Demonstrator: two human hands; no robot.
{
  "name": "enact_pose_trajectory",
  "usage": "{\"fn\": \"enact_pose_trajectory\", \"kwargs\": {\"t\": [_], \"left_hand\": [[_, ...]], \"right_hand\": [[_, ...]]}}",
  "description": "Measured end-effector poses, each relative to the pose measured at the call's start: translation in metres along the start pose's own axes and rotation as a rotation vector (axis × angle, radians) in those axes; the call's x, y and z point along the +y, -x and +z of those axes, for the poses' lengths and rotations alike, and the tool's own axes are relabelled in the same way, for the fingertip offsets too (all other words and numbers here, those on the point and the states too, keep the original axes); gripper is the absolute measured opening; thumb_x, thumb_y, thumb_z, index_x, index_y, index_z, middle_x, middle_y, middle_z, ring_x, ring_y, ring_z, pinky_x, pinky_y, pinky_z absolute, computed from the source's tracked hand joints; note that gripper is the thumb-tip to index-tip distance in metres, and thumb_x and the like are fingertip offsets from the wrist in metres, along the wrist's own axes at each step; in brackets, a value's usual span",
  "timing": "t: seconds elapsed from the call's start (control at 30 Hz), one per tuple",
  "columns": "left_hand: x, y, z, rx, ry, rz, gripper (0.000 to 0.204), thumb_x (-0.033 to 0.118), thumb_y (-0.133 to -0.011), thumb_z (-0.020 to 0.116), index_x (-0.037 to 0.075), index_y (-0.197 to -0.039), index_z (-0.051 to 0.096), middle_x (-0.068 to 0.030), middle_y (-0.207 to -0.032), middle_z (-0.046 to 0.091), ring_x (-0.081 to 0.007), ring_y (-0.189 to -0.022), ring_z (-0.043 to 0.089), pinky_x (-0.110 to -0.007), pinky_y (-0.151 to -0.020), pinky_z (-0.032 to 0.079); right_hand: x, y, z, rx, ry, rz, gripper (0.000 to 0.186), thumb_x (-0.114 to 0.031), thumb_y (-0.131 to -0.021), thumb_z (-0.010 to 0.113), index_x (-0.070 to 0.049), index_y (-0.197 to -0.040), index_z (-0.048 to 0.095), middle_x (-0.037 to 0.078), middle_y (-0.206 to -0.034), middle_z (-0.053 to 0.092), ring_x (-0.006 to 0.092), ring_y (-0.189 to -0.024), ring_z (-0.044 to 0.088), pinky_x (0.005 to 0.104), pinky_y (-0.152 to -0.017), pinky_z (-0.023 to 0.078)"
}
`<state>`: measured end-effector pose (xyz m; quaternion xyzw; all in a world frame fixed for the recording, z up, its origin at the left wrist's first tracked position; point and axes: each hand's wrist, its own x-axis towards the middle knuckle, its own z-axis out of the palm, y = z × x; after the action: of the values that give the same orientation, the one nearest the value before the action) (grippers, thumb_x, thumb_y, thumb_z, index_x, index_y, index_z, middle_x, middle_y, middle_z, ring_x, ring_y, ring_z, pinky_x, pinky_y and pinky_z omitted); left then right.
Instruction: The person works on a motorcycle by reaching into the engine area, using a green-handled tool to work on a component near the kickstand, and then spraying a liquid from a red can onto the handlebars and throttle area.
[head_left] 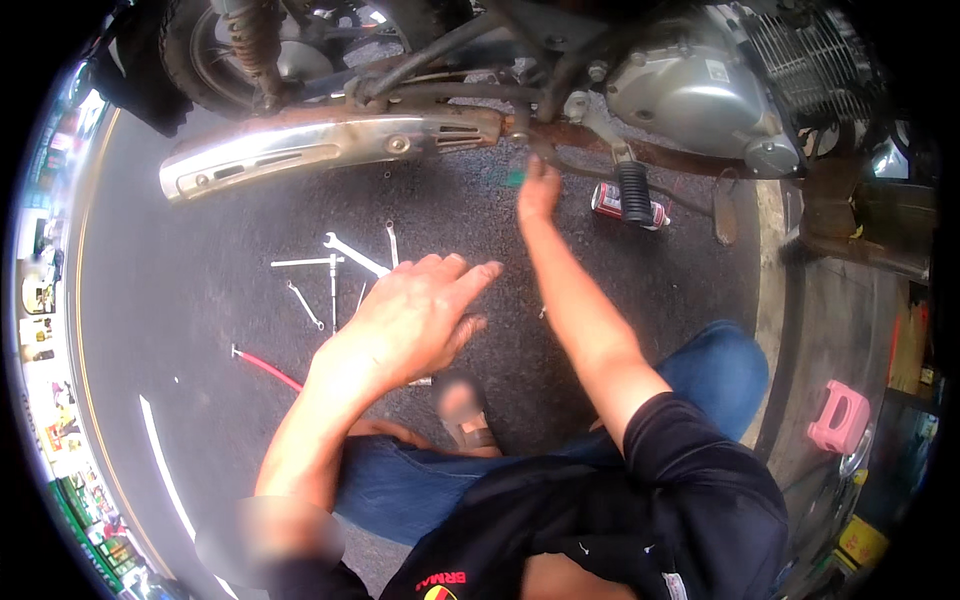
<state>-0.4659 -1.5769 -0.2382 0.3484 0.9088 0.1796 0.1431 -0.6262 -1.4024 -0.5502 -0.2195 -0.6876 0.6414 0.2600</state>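
My right hand [540,192] reaches up to the underside of a motorcycle, just below the joint behind the chrome muffler guard [340,145]. Its fingers are closed and partly blurred, and what they hold cannot be made out. Close beside them shows a small green patch [516,178]. My left hand [430,305] hovers above the asphalt with fingers stretched and thumb apart, holding nothing. Under and beside it lie an open-end wrench [355,252], a T-handle wrench [333,275] and smaller wrenches, one a ring wrench [392,240].
A red-and-white spray can [610,200] lies behind the black rubber footpeg [632,190]. The silver engine cover [690,95] is above it. A red-handled tool [268,370] lies at left. A pink plastic stool [840,418] stands beyond the curb [772,250] at right.
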Motion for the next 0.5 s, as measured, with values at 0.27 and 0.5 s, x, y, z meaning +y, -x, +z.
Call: {"fn": "enact_pose_trajectory", "kwargs": {"t": [0.27,0.5], "left_hand": [[-0.003,-0.001,-0.010,0.059,0.197,0.195,0.050,0.022,-0.085,0.064,0.006,-0.130,0.050,-0.0154,-0.094,0.057,-0.0334,-0.091,0.057,-0.043,-0.080,0.048],[-0.015,-0.026,0.004,-0.118,0.236,0.235,0.051,0.026,-0.087,0.062,0.005,-0.131,0.048,-0.0228,-0.115,0.059,-0.0378,-0.111,0.054,-0.046,-0.094,0.045]], "right_hand": [[-0.004,-0.029,-0.050,-0.197,0.312,-0.226,0.033,-0.027,-0.090,0.058,0.000,-0.109,0.062,0.022,-0.107,0.063,0.0346,-0.100,0.059,0.0418,-0.086,0.044],[0.000,-0.042,-0.054,-0.286,-0.080,0.161,0.032,-0.028,-0.096,0.053,-0.002,-0.114,0.058,0.008,-0.106,0.060,0.0215,-0.095,0.056,0.0367,-0.084,0.045]]}}
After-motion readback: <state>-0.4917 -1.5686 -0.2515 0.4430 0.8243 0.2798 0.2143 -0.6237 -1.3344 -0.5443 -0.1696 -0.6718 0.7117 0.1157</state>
